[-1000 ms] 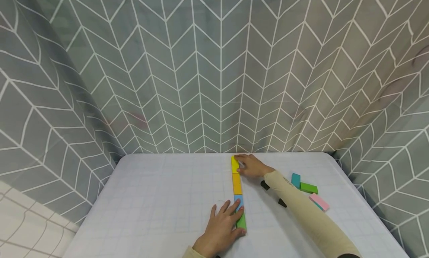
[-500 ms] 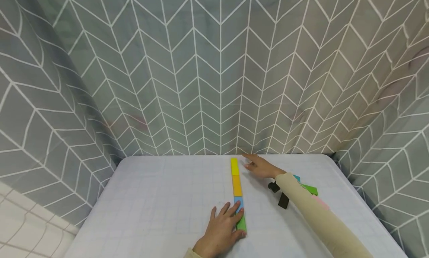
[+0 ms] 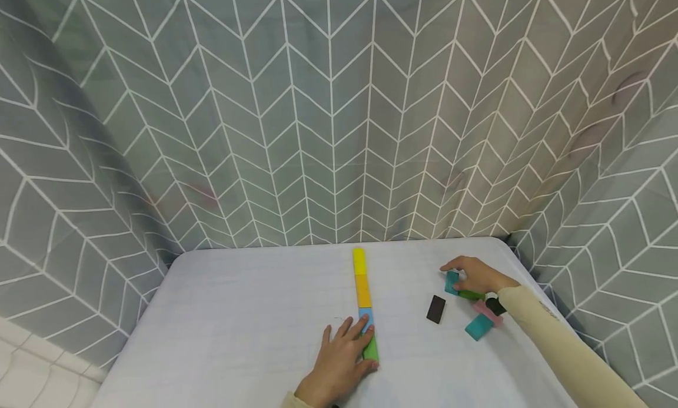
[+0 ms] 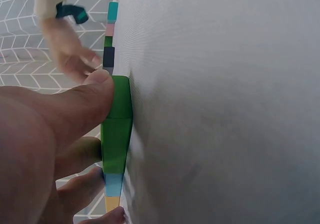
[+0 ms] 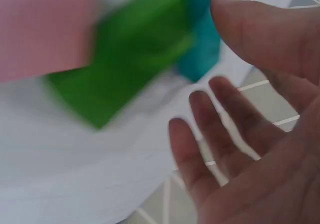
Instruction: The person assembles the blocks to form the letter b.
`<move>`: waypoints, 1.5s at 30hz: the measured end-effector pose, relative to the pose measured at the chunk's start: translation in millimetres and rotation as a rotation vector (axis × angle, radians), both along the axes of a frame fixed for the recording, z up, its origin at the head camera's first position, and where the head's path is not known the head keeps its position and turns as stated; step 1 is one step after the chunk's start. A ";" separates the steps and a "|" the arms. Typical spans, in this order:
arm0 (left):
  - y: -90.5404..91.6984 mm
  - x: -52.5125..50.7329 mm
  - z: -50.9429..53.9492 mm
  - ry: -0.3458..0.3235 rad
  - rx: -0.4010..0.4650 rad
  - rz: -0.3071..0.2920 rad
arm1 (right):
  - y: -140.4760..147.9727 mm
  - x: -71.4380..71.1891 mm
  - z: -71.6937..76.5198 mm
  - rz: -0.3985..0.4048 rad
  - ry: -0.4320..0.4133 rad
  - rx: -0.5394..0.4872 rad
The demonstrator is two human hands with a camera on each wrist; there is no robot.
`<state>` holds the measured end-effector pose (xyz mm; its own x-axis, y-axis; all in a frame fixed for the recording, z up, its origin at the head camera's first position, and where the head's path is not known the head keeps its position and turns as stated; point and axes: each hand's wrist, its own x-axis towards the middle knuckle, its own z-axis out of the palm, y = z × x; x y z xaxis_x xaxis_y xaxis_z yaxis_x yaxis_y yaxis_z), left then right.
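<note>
A straight row of blocks runs away from me: green [image 3: 371, 351], light blue [image 3: 364, 312], orange [image 3: 362, 290] and yellow [image 3: 359, 261]. My left hand [image 3: 339, 358] lies over its near end with fingers spread. The left wrist view shows that thumb against the green block's near part, with other fingers along its side. On the right, my right hand [image 3: 477, 275] reaches over a teal block [image 3: 452, 282]. In the right wrist view its thumb overlaps the teal block, while the other fingers stand apart from it; whether the thumb touches is unclear. A second green block [image 3: 470, 295] lies under that hand.
A pink block [image 3: 488, 312] and another teal block [image 3: 479, 327] lie near the right hand. A black block [image 3: 436, 309] sits between them and the row. Beyond the white table [image 3: 254, 314] hangs a grey patterned curtain [image 3: 318, 113].
My right hand has left the yellow block at the row's far end and moved right to the loose blocks. My left hand stays on the row. The head view has shifted slightly.
</note>
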<state>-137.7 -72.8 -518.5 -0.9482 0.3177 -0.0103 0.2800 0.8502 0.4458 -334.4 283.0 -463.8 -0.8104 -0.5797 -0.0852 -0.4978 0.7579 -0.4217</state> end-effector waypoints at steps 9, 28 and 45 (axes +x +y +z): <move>-4.7 -3.2 -0.1 -0.037 0.009 0.020 | -3.0 3.7 -13.8 0.003 0.058 -0.037; -1.5 -4.8 -1.8 -0.023 -0.011 0.012 | -73.3 13.2 -26.9 0.050 0.145 -0.098; -1.4 -3.4 -2.8 0.000 -0.013 0.000 | -128.7 21.1 -27.5 0.147 0.179 -0.101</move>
<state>-141.1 -74.2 -521.3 -0.9481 0.3175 -0.0147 0.2799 0.8560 0.4346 -313.3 154.3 -491.3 -0.7137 -0.6906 0.1167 -0.6731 0.6302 -0.3871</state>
